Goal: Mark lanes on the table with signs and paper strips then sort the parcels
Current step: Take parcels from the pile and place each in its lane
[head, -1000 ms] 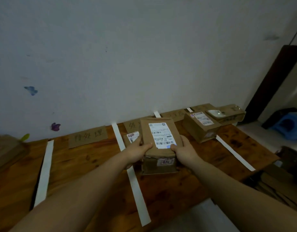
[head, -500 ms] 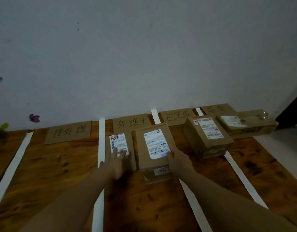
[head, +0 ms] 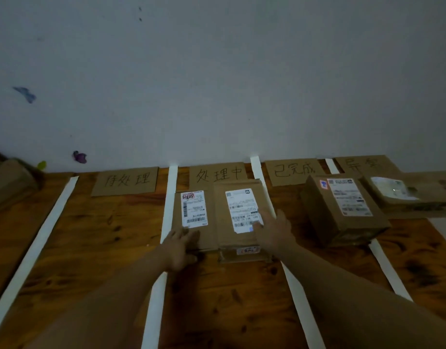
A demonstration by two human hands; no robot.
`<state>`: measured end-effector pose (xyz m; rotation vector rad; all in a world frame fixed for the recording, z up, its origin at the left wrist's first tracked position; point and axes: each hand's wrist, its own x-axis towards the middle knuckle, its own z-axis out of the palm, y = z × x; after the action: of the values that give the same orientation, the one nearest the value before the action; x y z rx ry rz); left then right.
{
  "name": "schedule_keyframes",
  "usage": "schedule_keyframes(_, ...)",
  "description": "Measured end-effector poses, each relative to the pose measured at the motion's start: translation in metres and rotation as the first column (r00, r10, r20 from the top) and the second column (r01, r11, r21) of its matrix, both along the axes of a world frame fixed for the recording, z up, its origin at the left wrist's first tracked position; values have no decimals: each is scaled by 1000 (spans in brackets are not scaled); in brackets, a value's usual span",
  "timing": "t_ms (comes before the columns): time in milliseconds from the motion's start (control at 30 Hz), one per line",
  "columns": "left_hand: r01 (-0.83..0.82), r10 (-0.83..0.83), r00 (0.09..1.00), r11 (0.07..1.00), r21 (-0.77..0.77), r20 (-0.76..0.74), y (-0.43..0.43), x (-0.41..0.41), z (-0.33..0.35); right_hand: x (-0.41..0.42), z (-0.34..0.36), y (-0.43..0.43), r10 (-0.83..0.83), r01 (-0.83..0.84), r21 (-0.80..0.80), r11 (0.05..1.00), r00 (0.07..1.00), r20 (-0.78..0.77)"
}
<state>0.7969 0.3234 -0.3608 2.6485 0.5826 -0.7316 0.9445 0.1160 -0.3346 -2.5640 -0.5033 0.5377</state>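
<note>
Two cardboard parcels lie side by side in the second lane: a flat small one (head: 191, 210) and a taller one (head: 239, 197) to its right. My left hand (head: 180, 244) rests flat with spread fingers on the small parcel's near edge. My right hand (head: 273, 229) lies flat on the taller parcel's right side, touching its label. Neither hand grips anything. Cardboard signs stand along the wall: first (head: 125, 181), second (head: 218, 173), third (head: 293, 171), fourth (head: 362, 165). White paper strips (head: 168, 205) divide the lanes.
A third parcel (head: 342, 210) sits in the third lane, and a flat one (head: 408, 195) in the fourth lane at the right. Another brown parcel (head: 10, 182) lies at the far left. The wooden table (head: 96, 235) meets a white wall behind.
The taller parcel was carried in both hands, then set down beside the small one. Both hands now lie flat on the two parcels, and the view has shifted toward the lanes.
</note>
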Motion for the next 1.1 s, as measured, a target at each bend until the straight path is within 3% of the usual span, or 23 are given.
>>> schedule_keyframes(133, -167, 162, 984, 984, 55, 77, 26, -22, 44, -18, 49, 43, 175, -187, 39, 982, 962, 207)
schedule_keyframes(367, -377, 355, 908, 924, 67, 222, 116, -150, 130, -123, 128, 165, 469, -489, 32, 872, 852, 231)
schedule_keyframes(767, -710, 651, 668, 702, 48, 361, 265, -481, 199, -381, 164, 366, 677, -693, 69, 717, 717, 168)
schedule_keyframes(867, -782, 726, 581, 623, 5, 367, 296, -529, 204, -421, 168, 406, 713, -731, 69, 679, 678, 178)
schedule_keyframes(1100, -845, 788, 478, 533, -42, 387, 376, -584, 208, -467, 167, 514, 768, -785, 89, 613, 619, 164)
